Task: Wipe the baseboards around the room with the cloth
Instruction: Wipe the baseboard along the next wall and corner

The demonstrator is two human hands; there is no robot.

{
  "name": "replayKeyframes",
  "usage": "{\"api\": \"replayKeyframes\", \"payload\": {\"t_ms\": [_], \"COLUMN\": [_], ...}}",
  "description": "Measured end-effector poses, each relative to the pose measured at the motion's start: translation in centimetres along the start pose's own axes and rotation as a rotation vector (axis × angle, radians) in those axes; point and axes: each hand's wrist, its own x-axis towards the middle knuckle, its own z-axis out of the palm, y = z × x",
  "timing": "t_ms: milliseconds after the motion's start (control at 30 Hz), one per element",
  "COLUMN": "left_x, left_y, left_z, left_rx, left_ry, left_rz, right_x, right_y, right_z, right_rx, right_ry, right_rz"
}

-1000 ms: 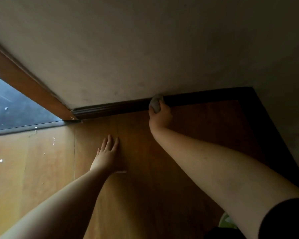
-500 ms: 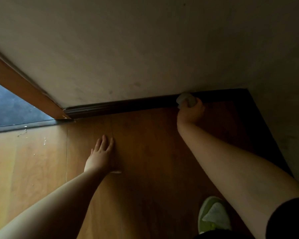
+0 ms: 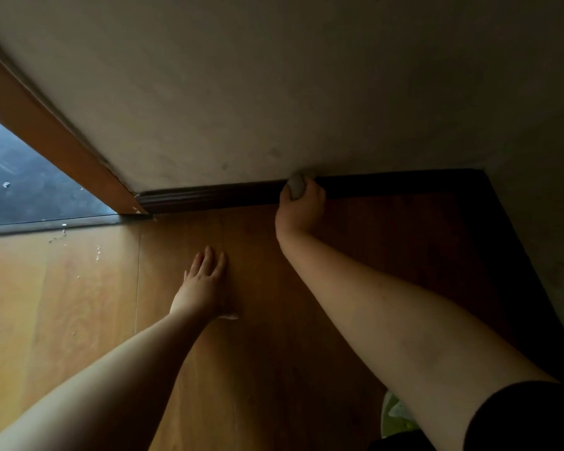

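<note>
Wall (image 3: 274,76), pale plaster, fills the upper half; a second wall at right meets it in a dim corner. Wood floor (image 3: 79,304) w/ plank seams spans the lower half, scattered w/ small white flecks near the threshold at left. Orange-brown door frame (image 3: 56,138) runs diagonally at left – beyond it a blurred grey-blue surface, not identifiable. No containers in view.

Dark baseboard (image 3: 209,196) runs along wall foot from the door frame to the corner; its right-hand stretch is lost in shadow. Right hand (image 3: 298,209), fingers curled, grips a small balled grey cloth (image 3: 296,186) pressed against the baseboard's top edge – most of the cloth is hidden in the fist. Left hand (image 3: 202,284) lies flat on the floor, fingers straight, well apart from cloth & baseboard. Pale green shoe (image 3: 396,415), bottom edge, mostly hidden by the right forearm.
</note>
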Motion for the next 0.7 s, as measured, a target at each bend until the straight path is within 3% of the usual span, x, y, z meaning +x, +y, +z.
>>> {"api": "replayKeyframes", "payload": {"t_ms": [200,400,700], "left_x": [-0.2,-0.8,-0.8], "left_y": [0.2,0.6,-0.8], "left_z": [-0.6,-0.6,0.1], "left_rx": [0.019,0.079,0.172], "left_ry": [-0.020,0.011,0.087], "left_rz": [0.005,0.006,0.052], "right_x": [-1.2,1.0,-1.6], "right_y": [1.3,4.4,2.4], "right_z": [-1.0,-5.4,0.7], "right_rx": [-0.064,-0.113,-0.037], "right_ry": [-0.228,0.088,-0.058], "right_rz": [-0.180,0.016,0.065]}}
